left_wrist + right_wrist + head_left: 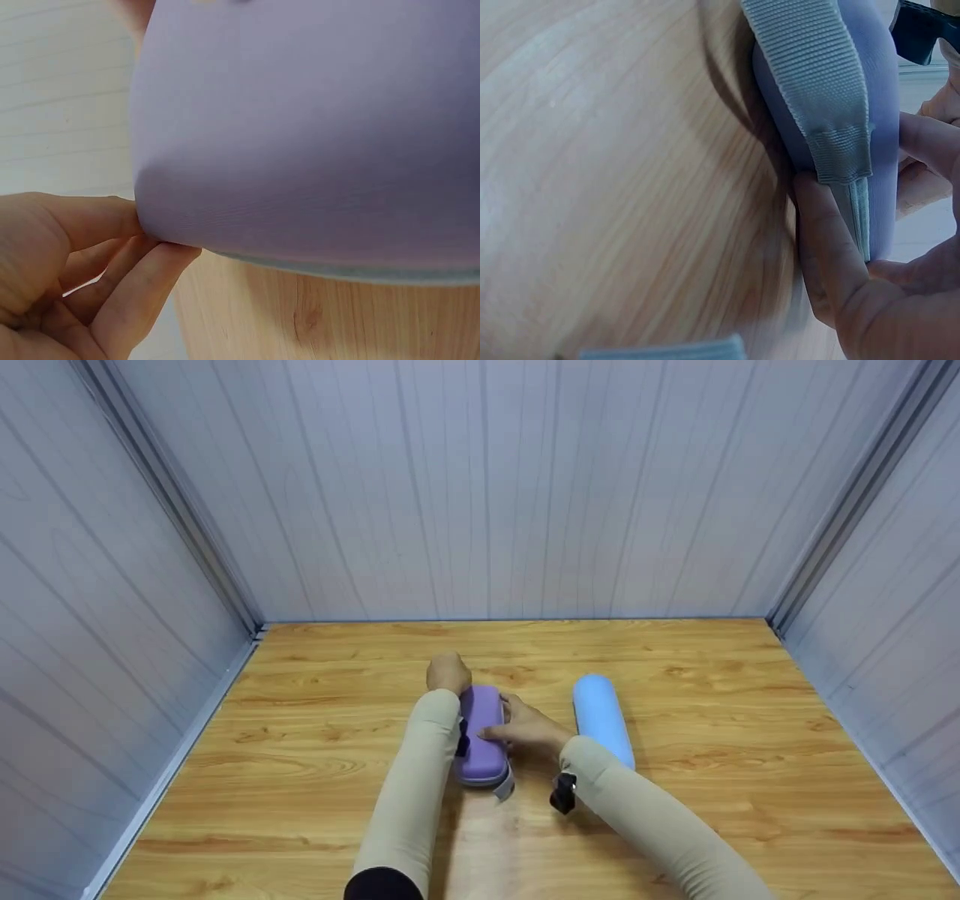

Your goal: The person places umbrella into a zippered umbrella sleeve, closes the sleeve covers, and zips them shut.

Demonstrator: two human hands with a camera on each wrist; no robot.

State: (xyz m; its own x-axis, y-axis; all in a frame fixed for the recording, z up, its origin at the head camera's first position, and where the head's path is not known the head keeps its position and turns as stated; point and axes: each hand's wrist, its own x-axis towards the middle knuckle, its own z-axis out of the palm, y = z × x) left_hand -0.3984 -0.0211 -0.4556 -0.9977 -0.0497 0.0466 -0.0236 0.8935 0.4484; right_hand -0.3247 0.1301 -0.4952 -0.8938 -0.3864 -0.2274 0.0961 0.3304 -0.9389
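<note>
A purple hard-shell case (480, 757) with a zip seam lies lengthwise on the wooden table between both hands. At its far end my left hand (448, 673) pinches the rounded corner; in the left wrist view the left hand's fingertips (124, 221) press together at the seam, and whatever lies between them is hidden. My right hand (529, 727) grips the case from its right side, thumb on top and fingers along the side. A grey ribbed strap (814, 82) runs along that side, beside the right hand's fingers (829, 232).
A light blue case (602, 716) of similar long shape lies to the right, close to my right wrist. The wooden table (322, 765) is bounded by pale panel walls (480, 495) at the back and on both sides. A black wrist mount (563, 793) sits under my right wrist.
</note>
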